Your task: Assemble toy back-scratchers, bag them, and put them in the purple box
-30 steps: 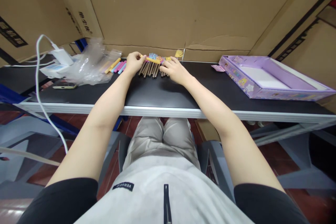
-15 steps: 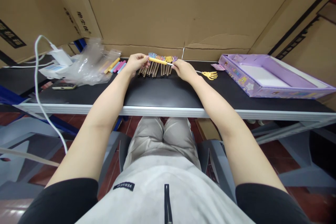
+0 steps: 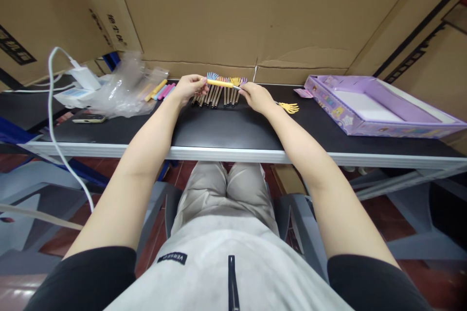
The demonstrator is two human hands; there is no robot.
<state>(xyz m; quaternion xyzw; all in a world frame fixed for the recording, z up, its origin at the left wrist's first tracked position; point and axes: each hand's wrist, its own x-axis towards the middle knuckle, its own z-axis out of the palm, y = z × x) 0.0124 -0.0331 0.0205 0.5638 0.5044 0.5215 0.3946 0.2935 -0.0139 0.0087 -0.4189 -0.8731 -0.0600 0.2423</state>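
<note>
My left hand (image 3: 189, 87) pinches one end of a yellow handle sleeve (image 3: 219, 83), held level above a row of brown sticks with coloured hand-shaped ends (image 3: 219, 93). My right hand (image 3: 256, 96) grips a thin metal rod whose yellow hand-shaped tip (image 3: 291, 107) pokes out to its right. The rod's inner end meets the sleeve. Both hands are closed and sit over the far part of the black table (image 3: 219, 129).
Loose coloured sleeves (image 3: 160, 91) lie beside a crumpled clear plastic bag (image 3: 122, 90) at left. A white charger (image 3: 84, 77) with its cable, and a phone (image 3: 88, 118), are further left. An open purple box (image 3: 368, 106) lies at right. Cardboard walls stand behind.
My right hand drew the rod with the yellow hand tip out from the row to the right, then brought it against the sleeve. The left hand stayed put.
</note>
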